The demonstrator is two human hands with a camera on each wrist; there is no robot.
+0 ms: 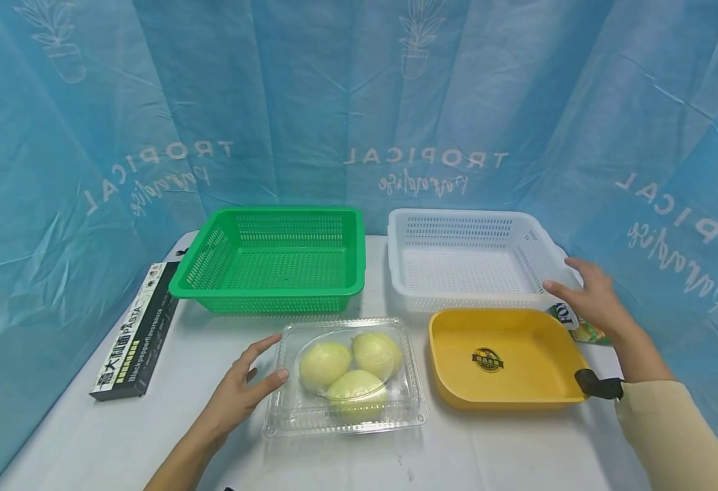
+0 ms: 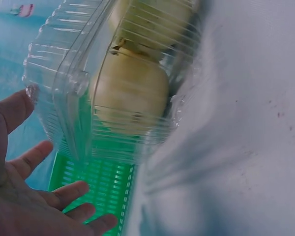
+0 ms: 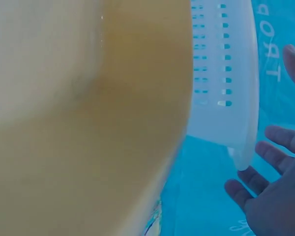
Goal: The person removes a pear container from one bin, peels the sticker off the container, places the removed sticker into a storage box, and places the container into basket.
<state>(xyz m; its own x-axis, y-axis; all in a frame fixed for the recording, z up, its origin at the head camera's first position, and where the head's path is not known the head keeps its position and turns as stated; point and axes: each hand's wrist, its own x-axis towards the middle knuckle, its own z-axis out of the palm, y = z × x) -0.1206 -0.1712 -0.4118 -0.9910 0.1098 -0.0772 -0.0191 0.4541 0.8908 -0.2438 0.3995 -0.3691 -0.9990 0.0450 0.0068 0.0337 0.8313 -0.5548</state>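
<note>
A clear plastic clamshell box [image 1: 409, 402] holding three pale yellow-green fruits [image 1: 324, 366] rests on the white table. My left hand [image 1: 234, 395] is at the box's left side, fingers spread, with the thumb tip at its edge; in the left wrist view a fingertip meets the plastic rim, though contact is hard to tell. Beside the right rim of a white perforated basket [image 1: 461, 300] my right hand [image 1: 594, 300] reaches out with its fingers apart. The right wrist view shows those fingertips close to the basket's corner, holding nothing. Below that forearm sits a yellow tray [image 1: 457, 372].
A green perforated basket [image 1: 273, 293] stands at the back left. To its left lies a black-and-white pasta box [image 1: 138, 334]. A small green packet [image 1: 590, 333] lies partly hidden under my right arm. Blue curtain [image 1: 309, 102] hangs behind and at both sides.
</note>
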